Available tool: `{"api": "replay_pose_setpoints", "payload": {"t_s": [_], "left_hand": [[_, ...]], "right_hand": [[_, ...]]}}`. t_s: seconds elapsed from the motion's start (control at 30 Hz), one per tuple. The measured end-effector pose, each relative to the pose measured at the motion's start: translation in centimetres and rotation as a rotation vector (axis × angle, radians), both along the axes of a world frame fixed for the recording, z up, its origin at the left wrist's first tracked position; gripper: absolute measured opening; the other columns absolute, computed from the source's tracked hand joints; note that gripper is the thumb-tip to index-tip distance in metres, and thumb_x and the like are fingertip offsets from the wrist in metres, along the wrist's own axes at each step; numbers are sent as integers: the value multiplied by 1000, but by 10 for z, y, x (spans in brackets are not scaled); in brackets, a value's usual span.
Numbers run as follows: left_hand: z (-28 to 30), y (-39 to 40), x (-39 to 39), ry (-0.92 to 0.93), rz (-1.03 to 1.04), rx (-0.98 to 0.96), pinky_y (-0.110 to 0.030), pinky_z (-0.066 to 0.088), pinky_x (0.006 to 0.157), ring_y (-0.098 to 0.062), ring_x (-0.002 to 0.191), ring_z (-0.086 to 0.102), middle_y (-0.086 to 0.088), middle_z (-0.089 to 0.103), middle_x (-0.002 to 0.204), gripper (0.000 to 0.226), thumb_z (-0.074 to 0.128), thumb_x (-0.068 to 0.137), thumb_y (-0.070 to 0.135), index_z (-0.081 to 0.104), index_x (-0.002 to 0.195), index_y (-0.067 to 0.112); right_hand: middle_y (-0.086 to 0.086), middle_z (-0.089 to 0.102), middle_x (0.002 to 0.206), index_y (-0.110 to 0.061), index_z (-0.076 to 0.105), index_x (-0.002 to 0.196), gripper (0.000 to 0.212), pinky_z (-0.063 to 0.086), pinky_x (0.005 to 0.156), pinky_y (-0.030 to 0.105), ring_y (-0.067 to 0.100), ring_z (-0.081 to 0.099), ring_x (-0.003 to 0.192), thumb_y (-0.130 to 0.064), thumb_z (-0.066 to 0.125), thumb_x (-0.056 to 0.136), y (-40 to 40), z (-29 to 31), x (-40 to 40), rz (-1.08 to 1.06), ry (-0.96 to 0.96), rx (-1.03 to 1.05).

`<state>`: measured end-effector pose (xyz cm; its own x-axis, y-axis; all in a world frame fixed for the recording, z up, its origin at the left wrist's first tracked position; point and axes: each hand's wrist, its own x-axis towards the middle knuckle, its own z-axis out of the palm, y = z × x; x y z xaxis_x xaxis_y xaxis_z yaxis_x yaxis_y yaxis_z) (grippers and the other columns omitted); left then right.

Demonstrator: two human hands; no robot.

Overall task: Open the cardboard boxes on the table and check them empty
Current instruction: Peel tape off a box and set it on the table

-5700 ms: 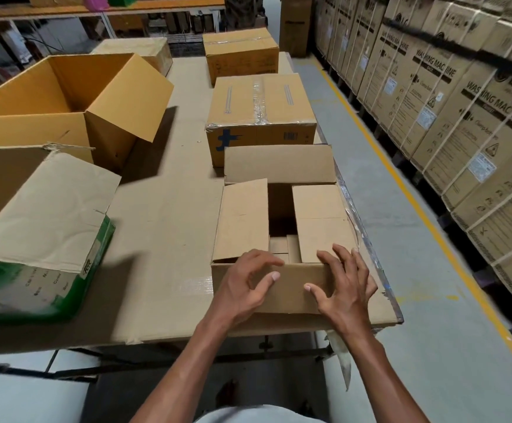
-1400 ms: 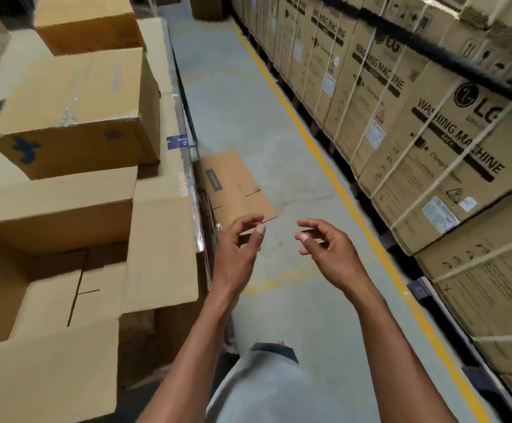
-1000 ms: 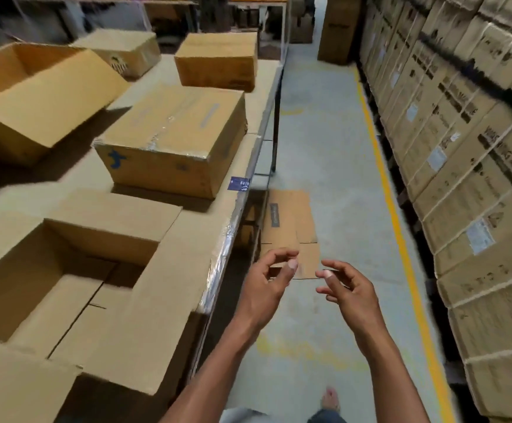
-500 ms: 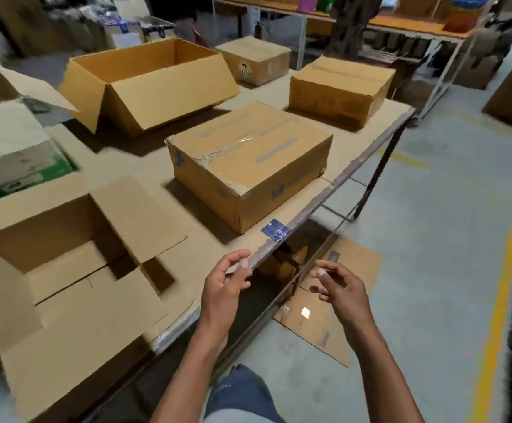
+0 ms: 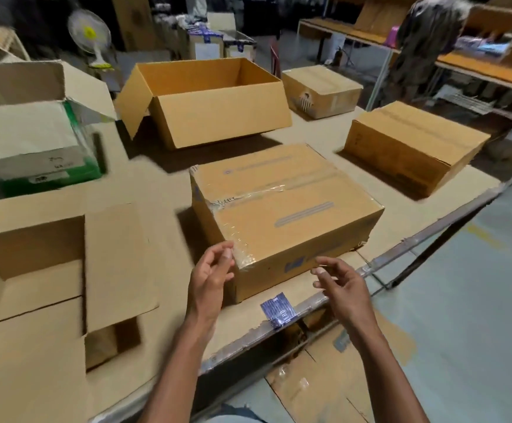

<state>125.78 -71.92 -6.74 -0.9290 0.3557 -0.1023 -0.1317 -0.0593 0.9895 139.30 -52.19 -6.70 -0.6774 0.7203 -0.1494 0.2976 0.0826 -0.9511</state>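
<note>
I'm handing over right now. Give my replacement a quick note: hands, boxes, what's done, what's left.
Left hand and right hand hold nothing and hover at the near corner of the taped box.
Done: the near-left box, the green-sided box and the big far box have flaps open.
Left: the taped box, the right box and the small far box are closed.

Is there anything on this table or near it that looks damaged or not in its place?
Yes. A flattened brown cardboard sheet lies on the floor under the table edge. A small blue label sits crooked at the edge. On the closed brown cardboard box in the middle, the clear tape is wrinkled.
</note>
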Motion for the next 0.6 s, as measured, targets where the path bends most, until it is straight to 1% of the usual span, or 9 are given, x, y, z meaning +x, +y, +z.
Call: {"api": "replay_pose_setpoints", "payload": {"t_s": [0.1,0.17,0.27,0.33,0.43,0.5,0.53,0.57,0.6], "left_hand": [[0,25,-27,66,45,-70,-33,52,94,-8,110,62,11,66,118,24,61,95,43,68,116,36],[-2,36,-43,111,65,-159,-25,48,90,-4,112,59,9,62,127,20,61,97,41,67,116,38],[-10,48,-62,146,89,-308,-16,44,82,-2,111,58,6,59,130,18,63,96,40,64,114,39],[-16,58,-68,158,119,-393,-19,47,88,-4,113,57,5,53,132,24,65,96,38,61,119,35],[-18,75,-68,165,194,-488,-24,38,100,-6,120,46,9,41,134,40,65,96,34,53,133,29],[-19,85,-66,158,253,-528,-25,34,103,-7,125,42,8,37,140,49,63,97,32,46,143,28],[-20,90,-67,154,284,-559,-27,34,106,-10,129,42,5,35,145,51,61,99,30,42,146,28],[-20,94,-67,151,315,-597,-31,35,108,-14,133,43,2,34,150,52,57,101,26,39,149,28],[-22,99,-67,147,349,-634,-34,35,109,-19,137,42,0,33,153,53,54,102,22,36,152,27]], "right_hand": [[-12,74,101,-40,70,105,20,58,89,41,10,72,90,-23,65,96,46,11,-29,44,37,98],[-10,75,101,-40,72,104,20,57,89,40,14,71,95,-23,64,96,74,18,-46,76,52,122],[-7,75,103,-37,72,106,18,57,86,41,17,71,95,-25,64,96,122,21,-71,145,25,179],[-6,74,104,-35,71,107,17,56,86,39,16,70,96,-25,64,96,156,24,-87,198,5,268],[-1,72,111,-27,70,113,19,51,88,34,15,65,101,-21,64,96,207,27,-111,243,-29,429],[7,67,126,-23,69,121,26,46,95,39,19,59,104,-26,66,95,242,24,-130,226,-111,516],[9,63,134,-24,66,127,34,45,100,46,24,58,108,-31,66,94,257,22,-139,219,-183,548],[11,58,140,-24,60,134,43,42,104,53,31,56,115,-35,67,93,271,20,-147,230,-263,571],[13,54,144,-22,53,141,53,41,105,56,37,53,123,-37,67,93,284,18,-153,258,-332,564]]}}
